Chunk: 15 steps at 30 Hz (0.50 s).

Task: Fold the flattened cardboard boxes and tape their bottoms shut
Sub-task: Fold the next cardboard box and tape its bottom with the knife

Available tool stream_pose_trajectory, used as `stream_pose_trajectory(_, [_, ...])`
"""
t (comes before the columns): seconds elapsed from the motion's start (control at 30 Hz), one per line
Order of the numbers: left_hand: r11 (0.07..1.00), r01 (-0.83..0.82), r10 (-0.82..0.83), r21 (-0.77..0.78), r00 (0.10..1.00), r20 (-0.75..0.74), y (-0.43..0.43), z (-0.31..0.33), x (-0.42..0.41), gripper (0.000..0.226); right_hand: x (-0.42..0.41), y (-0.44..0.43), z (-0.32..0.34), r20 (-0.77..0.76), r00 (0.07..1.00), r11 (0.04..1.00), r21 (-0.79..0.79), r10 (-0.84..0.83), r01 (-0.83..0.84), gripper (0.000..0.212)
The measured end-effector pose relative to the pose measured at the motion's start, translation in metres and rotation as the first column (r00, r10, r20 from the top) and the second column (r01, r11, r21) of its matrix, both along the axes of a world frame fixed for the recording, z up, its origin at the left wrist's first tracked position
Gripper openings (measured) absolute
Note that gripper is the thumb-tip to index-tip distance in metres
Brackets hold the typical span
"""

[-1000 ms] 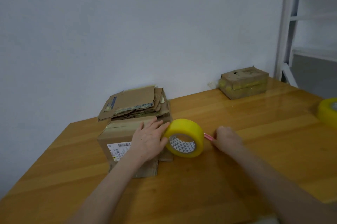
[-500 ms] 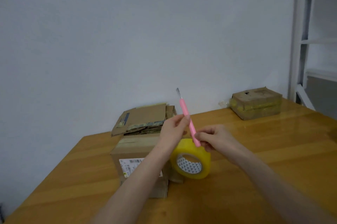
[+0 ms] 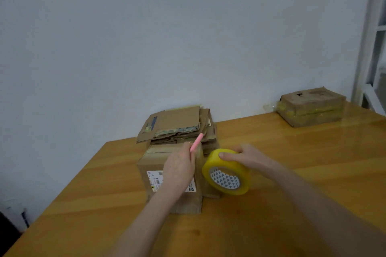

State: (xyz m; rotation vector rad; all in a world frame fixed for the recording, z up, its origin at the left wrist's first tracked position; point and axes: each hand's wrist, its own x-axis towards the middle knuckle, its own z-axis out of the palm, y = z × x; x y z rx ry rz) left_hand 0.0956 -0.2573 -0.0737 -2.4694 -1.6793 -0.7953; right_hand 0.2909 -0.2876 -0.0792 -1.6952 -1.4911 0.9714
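Note:
A folded cardboard box [image 3: 154, 164] with a white label stands on the wooden table [image 3: 292, 173] in front of me. My left hand [image 3: 179, 168] is over the box's right side and grips a pink cutter [image 3: 196, 142], whose end points up and away. Beside the box stands a yellow tape roll [image 3: 226, 172] on its edge, and my right hand [image 3: 244, 155] holds it from the top with curled fingers. Behind the box lies a stack of flattened cardboard boxes [image 3: 177, 126] against the wall.
A taped-up cardboard box [image 3: 311, 107] sits at the far right by the wall. A white metal shelf frame [image 3: 367, 47] rises past the table's right corner. The table's left edge runs diagonally at the lower left.
The pink cutter passed from my right hand to my left hand, which dropped down over the box. My right hand moved onto the top of the tape roll.

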Motion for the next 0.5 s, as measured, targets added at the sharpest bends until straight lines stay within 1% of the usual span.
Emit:
stream_pose_trajectory(0.07, [1.000,-0.016,0.017,0.018,0.998,-0.059,-0.004,-0.007,0.000,0.034,0.002,-0.001,-0.005,-0.049,0.999,1.000,0.013,-0.008,0.009,0.039])
stream_pose_trajectory(0.17, [0.999,-0.008,0.011,0.032,0.995,-0.098,-0.004,-0.010,-0.004,0.044,0.009,-0.001,-0.013,-0.080,0.993,0.993,0.074,-0.090,0.096,0.044])
stream_pose_trajectory(0.23, [0.999,0.026,-0.022,0.024,0.988,-0.154,-0.004,-0.012,-0.005,0.047,0.015,-0.005,-0.014,-0.079,0.991,0.988,0.100,-0.107,0.114,0.042])
stream_pose_trajectory(0.33, [0.998,0.055,-0.050,0.022,0.981,-0.185,-0.003,-0.016,-0.008,0.047,0.020,-0.013,-0.011,-0.076,0.997,0.989,0.140,-0.033,0.043,0.034])
stream_pose_trajectory(0.43, [0.995,0.091,-0.085,0.030,0.981,-0.174,-0.001,-0.018,-0.014,0.046,0.020,-0.012,-0.010,0.004,1.000,0.987,0.158,0.020,-0.020,0.038])
stream_pose_trajectory(0.5, [0.991,0.123,-0.114,0.042,0.979,-0.167,0.001,-0.019,-0.018,0.045,0.020,-0.011,-0.010,0.034,0.999,0.986,0.164,0.035,-0.040,0.032])
